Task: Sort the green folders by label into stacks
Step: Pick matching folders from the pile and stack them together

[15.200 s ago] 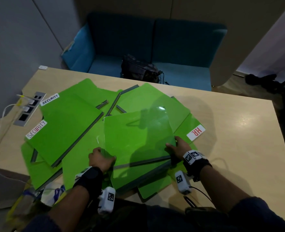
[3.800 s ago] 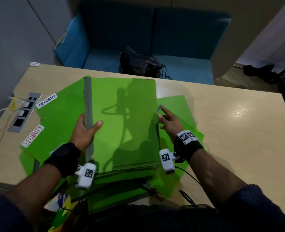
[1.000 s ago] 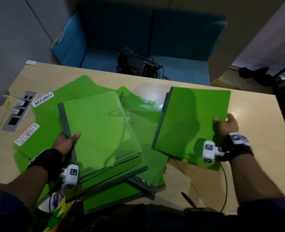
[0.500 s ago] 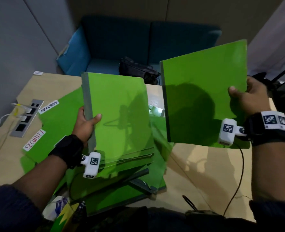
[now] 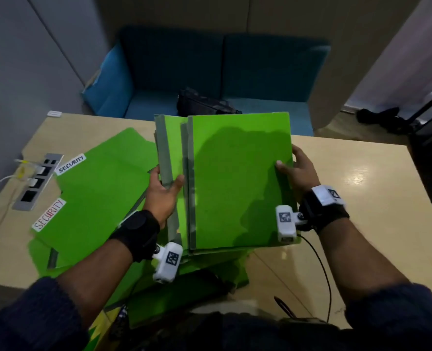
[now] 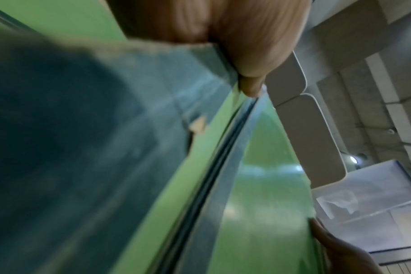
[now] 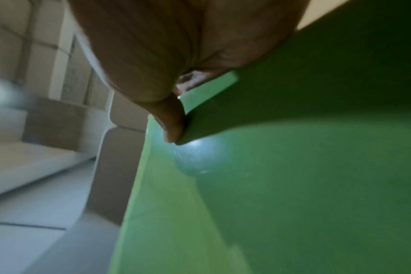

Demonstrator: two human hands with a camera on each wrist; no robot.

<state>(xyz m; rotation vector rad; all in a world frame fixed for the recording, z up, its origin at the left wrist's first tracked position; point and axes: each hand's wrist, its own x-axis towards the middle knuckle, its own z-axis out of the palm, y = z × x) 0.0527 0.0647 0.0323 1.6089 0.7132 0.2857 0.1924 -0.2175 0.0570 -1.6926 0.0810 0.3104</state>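
Note:
I hold a raised bundle of green folders with grey spines above the table. My left hand (image 5: 165,188) grips the bundle's left spine (image 5: 165,158), thumb on top. My right hand (image 5: 294,171) holds the top green folder (image 5: 237,183) by its right edge, laid over the bundle. Its label is hidden. In the left wrist view the thumb (image 6: 251,55) presses the grey spine (image 6: 214,166). In the right wrist view the thumb (image 7: 174,122) pinches the folder's edge (image 7: 270,185). Two folders labelled SECURITY (image 5: 96,198) lie flat at the left. More green folders (image 5: 199,282) lie under the bundle.
A power socket strip (image 5: 36,184) with a plugged cable is set in the table's left edge. A black bag (image 5: 204,105) sits on the blue sofa (image 5: 235,72) behind. The bare wooden table (image 5: 362,198) stretches to the right. A black pen (image 5: 283,306) lies near the front edge.
My right hand has brought its single folder left and down onto the bundle in my left hand. Both were held apart in the air half a second ago.

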